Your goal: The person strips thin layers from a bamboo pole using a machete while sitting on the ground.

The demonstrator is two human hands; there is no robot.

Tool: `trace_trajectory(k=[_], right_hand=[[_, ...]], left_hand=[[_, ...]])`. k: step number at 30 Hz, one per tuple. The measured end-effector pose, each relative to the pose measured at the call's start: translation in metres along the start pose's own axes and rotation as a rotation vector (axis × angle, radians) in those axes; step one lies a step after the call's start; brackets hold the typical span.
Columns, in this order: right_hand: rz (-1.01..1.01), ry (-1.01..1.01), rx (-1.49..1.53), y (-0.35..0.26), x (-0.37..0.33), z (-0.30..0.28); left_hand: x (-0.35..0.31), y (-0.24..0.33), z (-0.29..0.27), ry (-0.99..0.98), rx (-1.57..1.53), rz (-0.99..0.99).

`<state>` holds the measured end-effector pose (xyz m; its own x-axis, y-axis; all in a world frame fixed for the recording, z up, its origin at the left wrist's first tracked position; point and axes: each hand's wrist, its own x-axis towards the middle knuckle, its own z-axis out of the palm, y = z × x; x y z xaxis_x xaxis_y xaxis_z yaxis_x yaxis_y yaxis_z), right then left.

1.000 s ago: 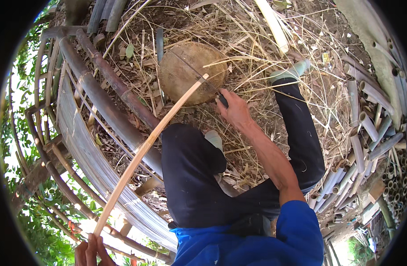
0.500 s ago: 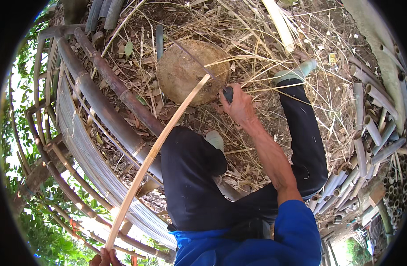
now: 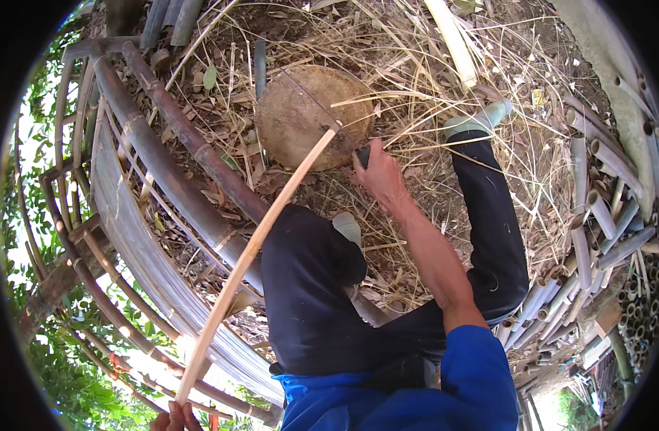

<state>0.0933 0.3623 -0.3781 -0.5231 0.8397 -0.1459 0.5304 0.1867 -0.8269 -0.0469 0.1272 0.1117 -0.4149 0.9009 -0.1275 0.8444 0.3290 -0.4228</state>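
Note:
My left hand, mostly cut off by the lower left edge, pinches the near end of a long pale bamboo strip. The strip slants up across my bent knee, and its far end meets the blade over a round wooden chopping block. My right hand is closed round the dark handle of a knife. Its thin blade reaches up and left over the block, seen almost edge-on. Whether the blade is cutting into the strip or only touching it, I cannot tell.
Thin bamboo shavings litter the ground around the block. A pale split piece lies at the far side. Thick bamboo poles run along my left. Several cut bamboo tubes are piled on the right.
My right hand and the knife have shifted slightly left and toward me, and the blade now looks thinner. My left hand and the strip's near end have moved a little right.

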Motion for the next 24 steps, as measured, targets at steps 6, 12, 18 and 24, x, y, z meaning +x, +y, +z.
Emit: trace_trajectory(k=[6, 12, 18, 24], right_hand=[[-0.005, -0.019, 0.097, -0.014, -0.008, -0.002], [0.214, -0.124, -0.076, 0.012, 0.006, -0.017], [0.271, -0.046, 0.029, -0.038, -0.004, -0.032], [0.078, 0.074, -0.098, -0.089, -0.005, -0.056]], left_hand=[[0.002, 0.000, 0.004, -0.006, 0.045, 0.102], [0.021, 0.001, 0.001, 0.077, -0.001, 0.135], [-0.057, -0.046, 0.078, -0.110, -0.453, -0.508], [-0.058, -0.096, 0.144, -0.040, -0.751, -0.493]])
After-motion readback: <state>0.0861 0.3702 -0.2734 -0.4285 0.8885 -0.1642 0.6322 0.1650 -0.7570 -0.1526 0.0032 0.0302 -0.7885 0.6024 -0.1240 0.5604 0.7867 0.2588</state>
